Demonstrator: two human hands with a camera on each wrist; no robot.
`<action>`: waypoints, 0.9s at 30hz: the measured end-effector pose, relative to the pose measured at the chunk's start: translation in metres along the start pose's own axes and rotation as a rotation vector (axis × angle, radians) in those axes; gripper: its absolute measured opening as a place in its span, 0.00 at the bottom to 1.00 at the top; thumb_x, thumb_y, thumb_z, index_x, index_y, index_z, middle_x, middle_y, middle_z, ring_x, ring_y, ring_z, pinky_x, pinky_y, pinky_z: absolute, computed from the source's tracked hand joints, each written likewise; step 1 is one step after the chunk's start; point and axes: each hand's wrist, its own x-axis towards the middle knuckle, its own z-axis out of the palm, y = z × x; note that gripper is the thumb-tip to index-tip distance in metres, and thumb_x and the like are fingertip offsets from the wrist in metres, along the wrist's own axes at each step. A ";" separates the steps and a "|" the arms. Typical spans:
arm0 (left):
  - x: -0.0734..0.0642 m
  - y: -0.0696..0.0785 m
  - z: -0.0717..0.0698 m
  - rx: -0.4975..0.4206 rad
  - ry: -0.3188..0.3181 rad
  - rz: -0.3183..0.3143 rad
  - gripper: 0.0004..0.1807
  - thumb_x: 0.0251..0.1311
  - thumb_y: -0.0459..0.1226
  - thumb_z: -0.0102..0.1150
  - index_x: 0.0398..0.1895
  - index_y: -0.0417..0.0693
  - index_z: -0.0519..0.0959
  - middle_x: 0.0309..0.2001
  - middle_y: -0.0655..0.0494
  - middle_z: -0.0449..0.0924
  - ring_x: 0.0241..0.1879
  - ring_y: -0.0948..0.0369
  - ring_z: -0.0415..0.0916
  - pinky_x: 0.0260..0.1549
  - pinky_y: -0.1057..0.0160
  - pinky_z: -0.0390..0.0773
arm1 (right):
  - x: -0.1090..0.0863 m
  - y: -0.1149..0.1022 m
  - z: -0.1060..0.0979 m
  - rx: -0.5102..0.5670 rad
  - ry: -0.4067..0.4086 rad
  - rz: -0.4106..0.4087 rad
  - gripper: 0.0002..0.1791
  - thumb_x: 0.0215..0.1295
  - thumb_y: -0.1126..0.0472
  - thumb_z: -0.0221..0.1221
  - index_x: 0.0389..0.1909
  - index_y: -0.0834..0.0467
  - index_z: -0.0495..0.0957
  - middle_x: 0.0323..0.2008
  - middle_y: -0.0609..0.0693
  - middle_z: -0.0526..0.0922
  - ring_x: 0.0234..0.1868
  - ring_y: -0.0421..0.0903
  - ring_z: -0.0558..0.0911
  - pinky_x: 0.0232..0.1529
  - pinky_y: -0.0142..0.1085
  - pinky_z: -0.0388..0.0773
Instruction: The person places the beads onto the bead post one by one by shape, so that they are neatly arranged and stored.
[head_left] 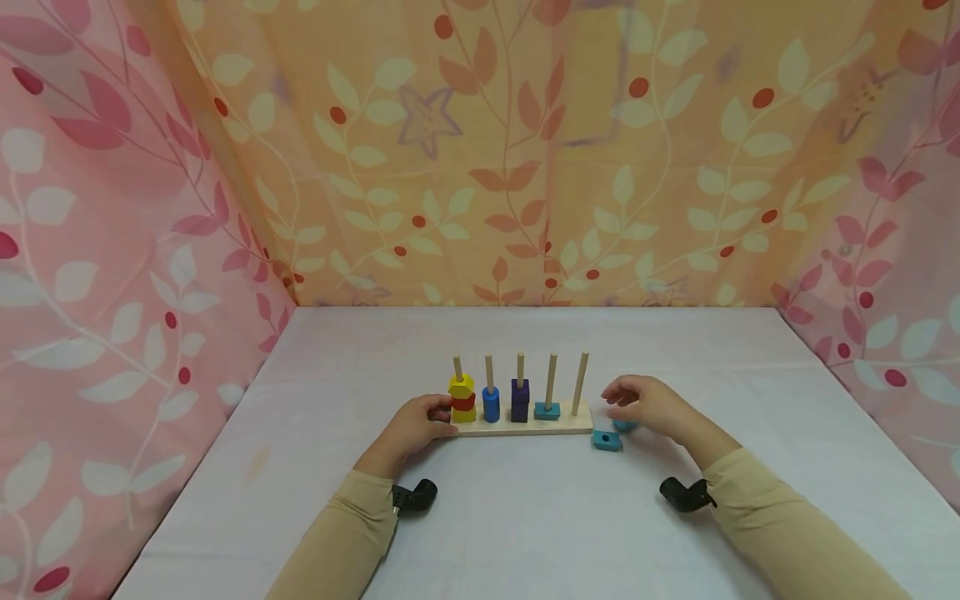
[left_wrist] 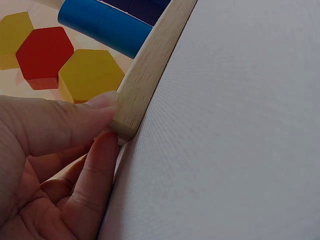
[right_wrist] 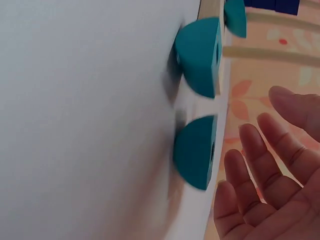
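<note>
A wooden peg stacker with a row of upright pegs stands on the table. My left hand grips its left end, thumb at the front corner of the base. Beside that hand, yellow and red hexagonal blocks are stacked on the first peg. A teal half-round block sits on the fourth peg. Off the right end, two loose teal half-round blocks lie on the table. My right hand hovers by the farther loose block, fingers loosely bent, holding nothing.
Blue cylinders fill the lower second peg, and dark purple square blocks the third. A white cloth covers the table. Patterned curtains close off the back and sides.
</note>
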 end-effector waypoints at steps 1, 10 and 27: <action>0.000 0.000 0.000 0.000 0.000 -0.005 0.27 0.45 0.35 0.69 0.52 0.46 0.75 0.42 0.54 0.77 0.42 0.58 0.71 0.47 0.56 0.73 | -0.001 0.003 -0.002 0.004 -0.001 0.004 0.15 0.55 0.60 0.63 0.42 0.59 0.77 0.38 0.51 0.78 0.41 0.47 0.74 0.39 0.38 0.72; 0.000 0.001 0.000 0.000 -0.001 -0.026 0.26 0.46 0.34 0.69 0.52 0.46 0.75 0.40 0.55 0.77 0.41 0.58 0.71 0.47 0.55 0.73 | -0.008 0.024 -0.007 0.023 -0.031 0.009 0.17 0.49 0.63 0.66 0.41 0.61 0.77 0.38 0.52 0.79 0.39 0.46 0.75 0.40 0.38 0.71; 0.000 -0.001 0.000 0.006 -0.011 -0.030 0.27 0.46 0.36 0.69 0.53 0.48 0.75 0.41 0.55 0.77 0.43 0.57 0.71 0.48 0.56 0.73 | -0.008 0.027 -0.003 -0.070 -0.014 0.048 0.09 0.50 0.67 0.63 0.34 0.57 0.77 0.31 0.50 0.76 0.32 0.47 0.72 0.32 0.37 0.69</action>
